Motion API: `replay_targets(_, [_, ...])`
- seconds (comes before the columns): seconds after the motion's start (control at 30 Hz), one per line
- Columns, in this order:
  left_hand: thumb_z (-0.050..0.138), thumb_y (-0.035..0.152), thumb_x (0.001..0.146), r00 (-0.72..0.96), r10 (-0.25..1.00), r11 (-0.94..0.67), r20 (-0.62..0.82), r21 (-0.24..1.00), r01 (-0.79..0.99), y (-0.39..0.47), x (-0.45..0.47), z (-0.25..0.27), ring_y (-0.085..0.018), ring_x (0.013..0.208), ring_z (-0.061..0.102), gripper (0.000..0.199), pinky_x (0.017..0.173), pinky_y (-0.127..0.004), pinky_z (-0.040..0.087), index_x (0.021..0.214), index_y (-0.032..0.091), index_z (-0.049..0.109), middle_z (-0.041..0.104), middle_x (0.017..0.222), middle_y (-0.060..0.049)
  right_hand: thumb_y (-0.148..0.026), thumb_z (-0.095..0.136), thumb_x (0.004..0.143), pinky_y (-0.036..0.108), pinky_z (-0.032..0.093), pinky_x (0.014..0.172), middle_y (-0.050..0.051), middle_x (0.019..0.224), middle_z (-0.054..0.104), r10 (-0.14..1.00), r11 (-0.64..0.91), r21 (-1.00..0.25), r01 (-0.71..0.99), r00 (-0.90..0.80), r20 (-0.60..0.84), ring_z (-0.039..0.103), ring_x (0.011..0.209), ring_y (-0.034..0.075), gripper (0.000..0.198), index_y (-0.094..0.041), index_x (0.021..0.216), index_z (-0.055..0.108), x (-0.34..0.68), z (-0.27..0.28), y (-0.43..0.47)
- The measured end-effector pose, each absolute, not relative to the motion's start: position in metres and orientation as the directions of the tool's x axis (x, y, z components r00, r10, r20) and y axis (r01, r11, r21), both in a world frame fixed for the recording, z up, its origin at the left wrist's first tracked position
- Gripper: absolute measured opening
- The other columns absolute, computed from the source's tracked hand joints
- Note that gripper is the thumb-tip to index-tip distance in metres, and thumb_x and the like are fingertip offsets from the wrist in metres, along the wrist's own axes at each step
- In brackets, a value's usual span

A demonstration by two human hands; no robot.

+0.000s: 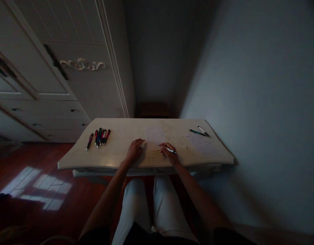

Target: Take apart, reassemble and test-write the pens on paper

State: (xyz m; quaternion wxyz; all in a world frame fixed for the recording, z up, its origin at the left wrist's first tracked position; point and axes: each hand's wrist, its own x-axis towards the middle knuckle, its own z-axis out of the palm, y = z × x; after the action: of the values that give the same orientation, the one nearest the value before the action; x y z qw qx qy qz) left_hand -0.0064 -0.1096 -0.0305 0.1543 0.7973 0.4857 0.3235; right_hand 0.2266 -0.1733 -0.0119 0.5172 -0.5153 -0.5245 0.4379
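My right hand (168, 151) is closed around a pen (171, 150), its tip at the lower right part of a sheet of paper (155, 134). Faint marks show on that sheet, which lies flat in the middle of the table. At the sheet's left edge rests my left hand (135, 149), fingers stretched out and holding nothing; a ring shows on one finger. A second sheet (202, 144), covered in writing, lies to the right of my right hand.
Several pens (102, 137) lie bunched on the left of the white table (116, 156), with one dark pen (89, 142) beside them. A green pen (197, 132) and a clear pen (203, 131) lie at the right. A wardrobe (96, 85) stands left, a wall (261, 102) right.
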Motion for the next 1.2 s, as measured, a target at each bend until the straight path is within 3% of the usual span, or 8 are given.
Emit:
replay_targets(0.23, [0.052, 0.016, 0.083, 0.385, 0.862, -0.505, 0.330, 0.481, 0.717, -0.115, -0.001, -0.027, -0.031, 0.121, 0.050, 0.036, 0.103, -0.051, 0.039, 0.113, 0.021, 0.071, 0.062, 0.130, -0.013, -0.054, 0.061, 0.081, 0.027, 0.048, 0.058, 0.000, 0.069, 0.062, 0.983, 0.115, -0.991, 0.072, 0.137, 0.124, 0.058, 0.059, 0.014, 0.039, -0.019, 0.096, 0.064, 0.228, -0.013, -0.175])
replay_targets(0.77, [0.057, 0.014, 0.079, 0.317, 0.884, -0.467, 0.344, 0.603, 0.647, -0.120, -0.002, -0.022, -0.030, 0.117, 0.054, 0.029, 0.104, -0.047, 0.040, 0.100, 0.024, 0.074, 0.067, 0.122, -0.011, -0.063, 0.060, 0.080, 0.029, 0.049, 0.061, 0.001, 0.073, 0.063, 0.968, 0.160, -0.983, 0.087, 0.180, 0.173, 0.059, 0.061, 0.015, 0.047, -0.020, 0.098, 0.063, 0.227, -0.011, -0.182])
replay_targets(0.97, [0.058, 0.012, 0.073, 0.287, 0.895, -0.446, 0.343, 0.642, 0.624, -0.116, -0.002, -0.022, -0.030, 0.113, 0.057, 0.034, 0.103, -0.045, 0.040, 0.101, 0.023, 0.073, 0.068, 0.118, -0.011, -0.069, 0.061, 0.076, 0.030, 0.051, 0.059, 0.003, 0.078, 0.066, 0.957, 0.198, -0.976, -0.087, 0.232, 0.173, 0.061, 0.060, 0.015, 0.058, -0.020, 0.108, 0.059, 0.221, -0.001, -0.198])
replay_targets(1.03, [0.057, 0.012, 0.073, 0.271, 0.901, -0.432, 0.338, 0.660, 0.615, -0.115, -0.002, -0.023, -0.029, 0.113, 0.057, 0.033, 0.104, -0.044, 0.040, 0.099, 0.023, 0.074, 0.069, 0.116, -0.010, -0.071, 0.057, 0.079, 0.029, 0.047, 0.048, -0.001, 0.066, 0.062, 0.946, 0.229, -0.959, -0.167, 0.269, 0.179, 0.056, 0.050, 0.014, 0.064, -0.020, 0.118, 0.055, 0.217, 0.014, -0.217])
replay_targets(1.1, [0.057, 0.012, 0.072, 0.264, 0.905, -0.426, 0.335, 0.676, 0.602, -0.115, -0.002, -0.023, -0.029, 0.112, 0.057, 0.032, 0.103, -0.043, 0.040, 0.097, 0.023, 0.074, 0.069, 0.114, -0.010, -0.066, 0.051, 0.087, 0.027, 0.043, 0.042, -0.006, 0.052, 0.052, 0.909, 0.319, -0.931, -0.177, 0.337, 0.247, 0.050, 0.041, 0.014, 0.055, -0.023, 0.122, 0.053, 0.221, 0.033, -0.245])
replay_targets(1.2, [0.058, 0.012, 0.071, 0.239, 0.906, -0.423, 0.350, 0.715, 0.556, -0.116, -0.002, -0.021, -0.029, 0.109, 0.058, 0.029, 0.102, -0.043, 0.041, 0.091, 0.024, 0.075, 0.071, 0.110, -0.010, -0.053, 0.045, 0.097, 0.035, 0.051, 0.051, -0.005, 0.057, 0.054, 0.797, 0.479, -0.873, -0.097, 0.464, 0.386, 0.041, 0.035, 0.010, 0.034, -0.033, 0.122, 0.054, 0.247, 0.055, -0.300])
